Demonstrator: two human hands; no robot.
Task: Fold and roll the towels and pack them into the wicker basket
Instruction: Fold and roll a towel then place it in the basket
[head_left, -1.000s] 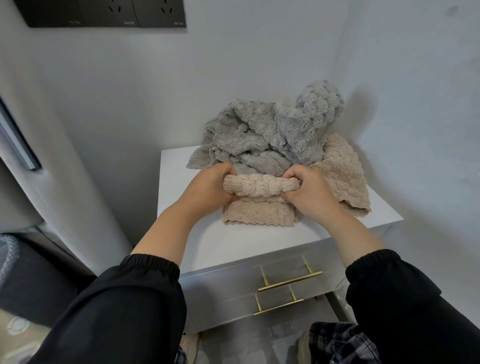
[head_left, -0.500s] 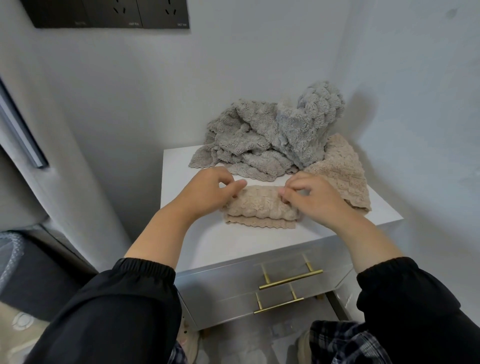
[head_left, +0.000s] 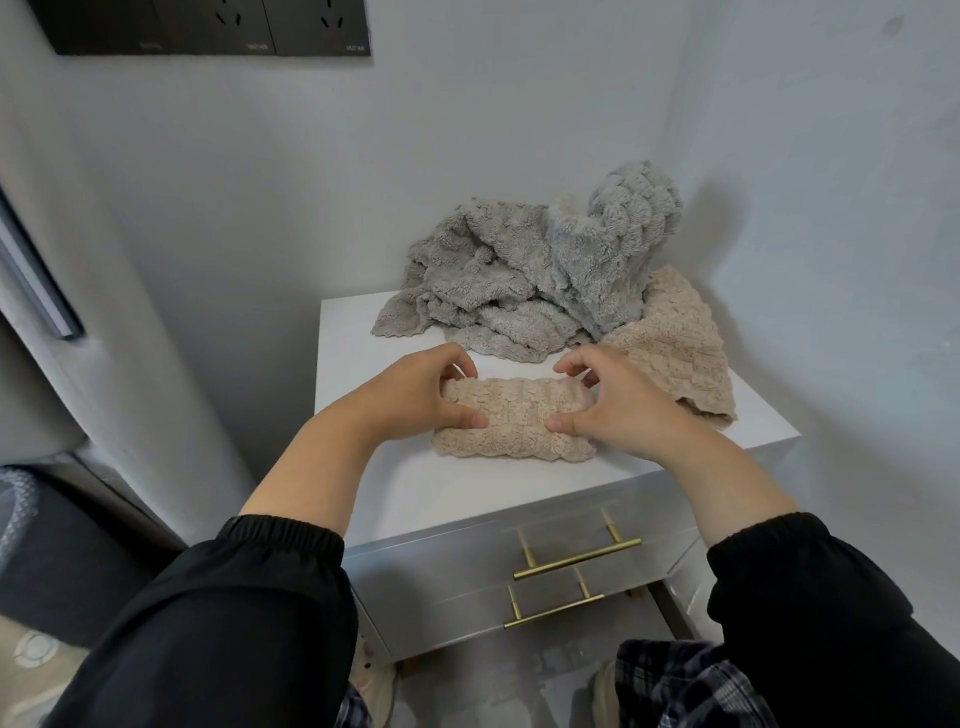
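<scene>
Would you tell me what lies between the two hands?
The head view shows the rolled beige towel there; left hand and right hand grip its ends.

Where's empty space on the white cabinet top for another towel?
Bare patches: the left strip of the cabinet top, between its left edge and the grey towels, and the front strip between the beige roll and the front edge. The back and right are crowded with the grey towels and a loose beige towel.
</scene>
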